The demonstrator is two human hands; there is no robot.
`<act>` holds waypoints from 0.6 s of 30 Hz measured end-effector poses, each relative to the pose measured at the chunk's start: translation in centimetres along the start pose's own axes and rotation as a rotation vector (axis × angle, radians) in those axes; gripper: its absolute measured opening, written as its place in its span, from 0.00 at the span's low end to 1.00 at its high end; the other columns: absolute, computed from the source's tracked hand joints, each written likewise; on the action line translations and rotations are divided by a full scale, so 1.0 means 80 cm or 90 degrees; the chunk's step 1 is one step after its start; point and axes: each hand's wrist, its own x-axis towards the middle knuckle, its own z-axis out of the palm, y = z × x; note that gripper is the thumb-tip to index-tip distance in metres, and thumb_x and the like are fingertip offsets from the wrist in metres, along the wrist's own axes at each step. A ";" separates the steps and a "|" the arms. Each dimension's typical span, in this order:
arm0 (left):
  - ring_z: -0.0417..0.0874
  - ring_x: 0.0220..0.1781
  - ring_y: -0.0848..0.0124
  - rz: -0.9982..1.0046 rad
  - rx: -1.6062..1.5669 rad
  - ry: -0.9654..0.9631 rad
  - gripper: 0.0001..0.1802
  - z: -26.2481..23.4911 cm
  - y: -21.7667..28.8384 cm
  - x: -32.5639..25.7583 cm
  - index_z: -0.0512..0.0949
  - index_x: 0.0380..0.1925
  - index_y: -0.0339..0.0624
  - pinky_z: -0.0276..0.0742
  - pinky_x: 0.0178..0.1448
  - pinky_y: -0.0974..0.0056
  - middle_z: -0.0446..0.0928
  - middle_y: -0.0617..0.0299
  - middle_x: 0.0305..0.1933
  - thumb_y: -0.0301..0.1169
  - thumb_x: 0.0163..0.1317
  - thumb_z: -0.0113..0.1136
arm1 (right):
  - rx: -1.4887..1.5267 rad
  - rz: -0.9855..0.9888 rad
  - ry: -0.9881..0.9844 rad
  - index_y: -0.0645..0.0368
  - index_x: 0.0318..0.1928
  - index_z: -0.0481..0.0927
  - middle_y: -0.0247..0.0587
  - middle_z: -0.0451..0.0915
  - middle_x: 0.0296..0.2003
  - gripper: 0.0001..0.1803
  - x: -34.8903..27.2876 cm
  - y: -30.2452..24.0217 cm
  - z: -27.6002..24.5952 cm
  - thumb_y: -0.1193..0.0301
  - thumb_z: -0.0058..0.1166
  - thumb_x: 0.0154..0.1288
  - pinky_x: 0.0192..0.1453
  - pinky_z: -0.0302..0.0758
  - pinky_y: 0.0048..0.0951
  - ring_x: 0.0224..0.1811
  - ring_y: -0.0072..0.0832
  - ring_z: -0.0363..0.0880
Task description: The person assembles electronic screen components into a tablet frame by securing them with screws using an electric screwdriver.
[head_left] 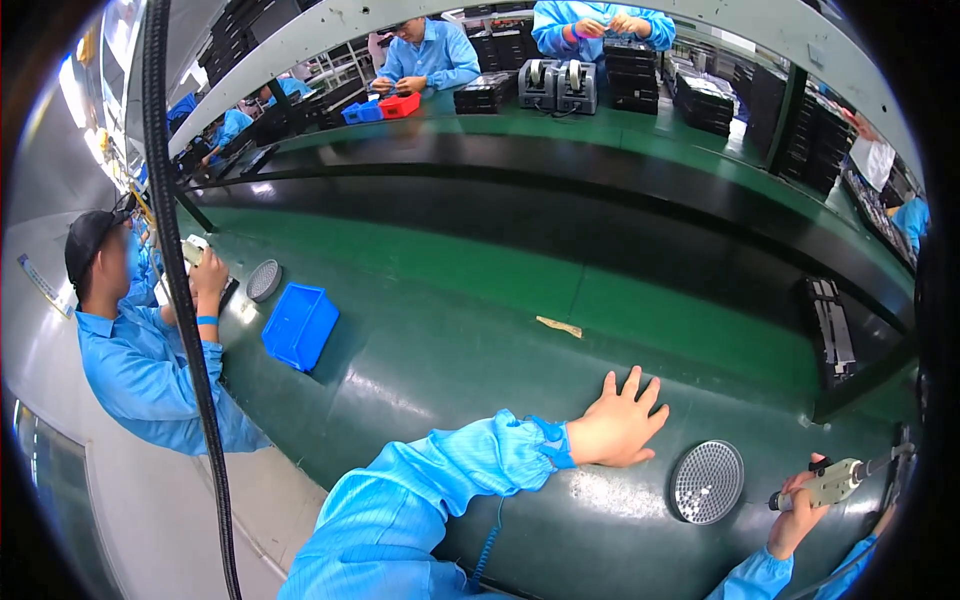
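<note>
— What's right by the hand?

— My left hand (pixel 618 425) has its fingers spread wide, palm down, let go of everything. It looks flat on the green table (pixel 440 420). A round gray dish (pixel 707 482) sits near it, to the right.

— And the other one?

— I can't tell. Past the dish, a hand (pixel 797 515) is wrapped around a pale power driver (pixel 838 482). Two blue sleeves come in there, so I don't know if it is my right hand.

— What else is about?

— I see a tan scrap (pixel 559 327) up ahead of my fingers. Off to the right are a dark post (pixel 875 378) and a long black and silver part (pixel 832 330). Well to the left are a blue box (pixel 300 328), another gray dish (pixel 264 281) and a worker in a black cap (pixel 150 360). A thick black cord (pixel 158 120) cuts down that side of my view.

— How do they look?

— My blue sleeve (pixel 480 455) is thin and wrinkly. The near dish is full of tiny squares. The box has smooth, slanted sides. The cord looks woven. The table shines in spots.

— Where are the edges?

— The near edge slants down at the lower left, by the pale floor (pixel 150 500). A dark band (pixel 560 215) curves along the far side. I have a wide stretch of green leftward, but the dish and driver crowd my right.
</note>
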 end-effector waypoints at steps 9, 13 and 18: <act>0.54 0.68 0.35 0.007 -0.024 0.005 0.36 -0.009 -0.009 0.000 0.63 0.63 0.42 0.61 0.61 0.32 0.55 0.37 0.67 0.47 0.58 0.58 | 0.053 -0.019 -0.013 0.66 0.54 0.66 0.33 0.67 0.23 0.25 -0.003 0.008 0.001 0.80 0.43 0.51 0.30 0.64 0.21 0.23 0.19 0.64; 0.64 0.63 0.41 0.035 -0.038 0.039 0.32 -0.024 -0.010 0.011 0.68 0.57 0.39 0.69 0.59 0.43 0.64 0.40 0.60 0.42 0.53 0.61 | -0.050 -0.033 0.081 0.62 0.51 0.69 0.32 0.69 0.25 0.20 -0.009 0.003 -0.014 0.75 0.55 0.57 0.26 0.64 0.19 0.24 0.18 0.66; 0.74 0.55 0.49 0.062 -0.057 0.242 0.26 -0.037 -0.040 0.031 0.73 0.50 0.36 0.74 0.56 0.53 0.71 0.42 0.53 0.35 0.50 0.63 | -0.066 -0.063 0.092 0.60 0.49 0.72 0.34 0.75 0.38 0.19 0.003 -0.009 0.019 0.80 0.57 0.55 0.31 0.70 0.19 0.32 0.18 0.72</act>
